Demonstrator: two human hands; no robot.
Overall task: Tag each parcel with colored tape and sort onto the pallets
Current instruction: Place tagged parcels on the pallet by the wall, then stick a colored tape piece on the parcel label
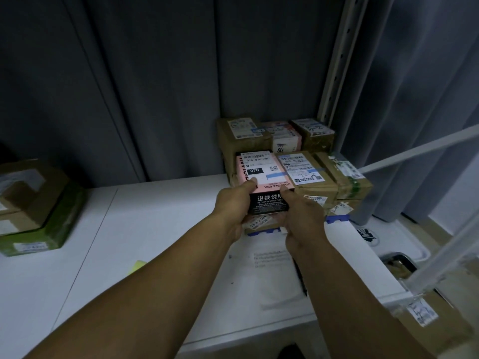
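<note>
Fingers (247,187) of the left hand (233,211) curl round the left edge of the box (267,177), thumb pressed on its top label. The right hand (303,218) grips the right edge the same way, so both hands hold it.

The box sits at 12 o'clock, at the front of the stack (321,174), just beside a brown parcel at 3 o'clock. I cannot tell whether it already rests on the parcel beneath. Its long axis runs from 6 to 12 o'clock, with the black end facing the person, the label up and a strip of blue tape (276,175) across the label.

The stack looks uneven on the pallet (337,218). Pushing the box in hard could shove its neighbours. Letting go with the near end overhanging could tip it onto the table (155,229).
</note>
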